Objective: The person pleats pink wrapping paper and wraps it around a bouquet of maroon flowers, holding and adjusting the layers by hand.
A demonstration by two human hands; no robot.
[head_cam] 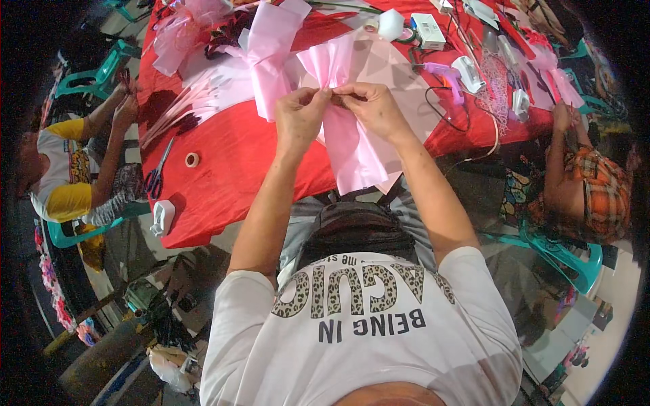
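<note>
A pink wrapping sheet [350, 147] is gathered at its middle into a narrow waist, its two ends fanned out above and below. My left hand [303, 114] pinches the gather from the left between thumb and fingers. From the right, my right hand [373, 107] pinches the same spot, fingertips almost touching those of the left. Close by on the left lies another gathered pink sheet [269, 61]. Beneath the hands, pale pink paper sheets [416, 101] spread over the red-covered table [228, 152].
Scissors [161, 170], a tape roll [191, 160] and a white tape dispenser [162, 218] lie at left, near pale pink stems [177, 109]. A purple glue gun [447, 76] with a dark cord and a white box [428, 31] lie at right. People sit at both sides [71, 167], [589, 188].
</note>
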